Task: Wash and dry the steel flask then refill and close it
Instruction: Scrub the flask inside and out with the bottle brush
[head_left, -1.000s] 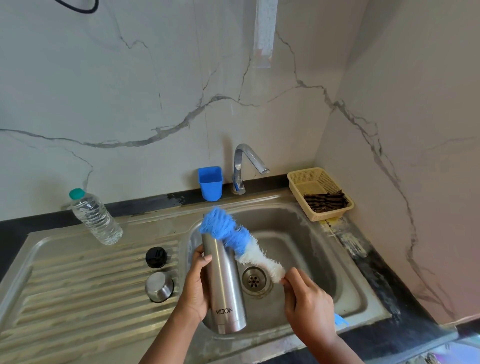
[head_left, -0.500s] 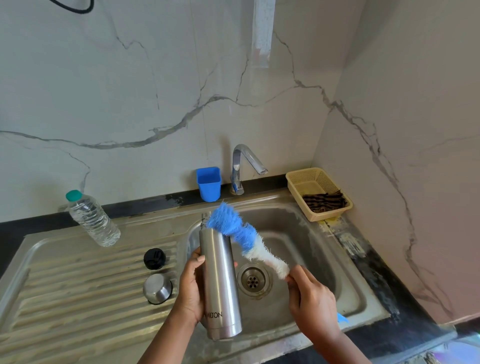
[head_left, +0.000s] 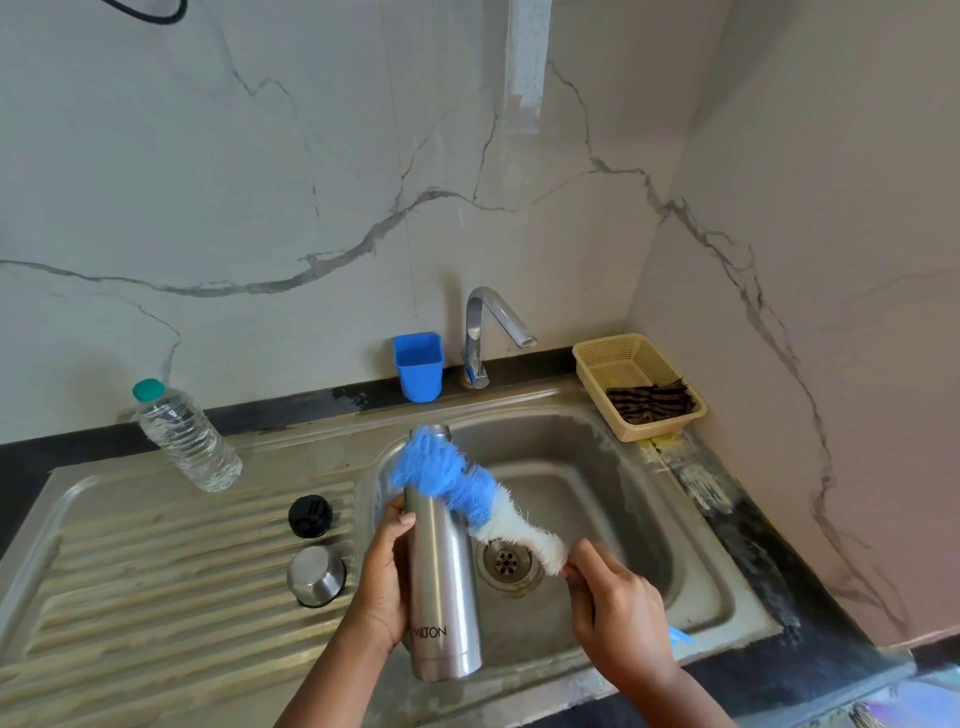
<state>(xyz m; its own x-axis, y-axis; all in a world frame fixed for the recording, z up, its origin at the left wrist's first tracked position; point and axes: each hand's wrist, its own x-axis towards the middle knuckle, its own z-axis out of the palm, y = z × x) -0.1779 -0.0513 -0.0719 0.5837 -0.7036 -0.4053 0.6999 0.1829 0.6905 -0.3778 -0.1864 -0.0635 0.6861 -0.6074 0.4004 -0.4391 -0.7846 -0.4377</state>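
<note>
The steel flask (head_left: 442, 582), open at the top, stands nearly upright over the sink basin (head_left: 613, 499). My left hand (head_left: 382, 577) grips its body from the left. My right hand (head_left: 615, 616) holds the handle of a blue and white bottle brush (head_left: 465, 493), whose blue bristles lie across the flask's neck and shoulder. The flask's black stopper (head_left: 310, 515) and steel cap (head_left: 317, 576) sit on the ribbed drainboard (head_left: 156, 571) to the left.
A clear water bottle (head_left: 188, 439) with a green cap stands at the drainboard's back left. A blue cup (head_left: 418, 366) and the tap (head_left: 491, 332) are behind the basin. A beige basket (head_left: 638, 384) holding a dark striped cloth sits at the back right.
The brush head has slid from the right of the flask's mouth onto its neck, covering it. The flask has stayed almost in place in my left hand.
</note>
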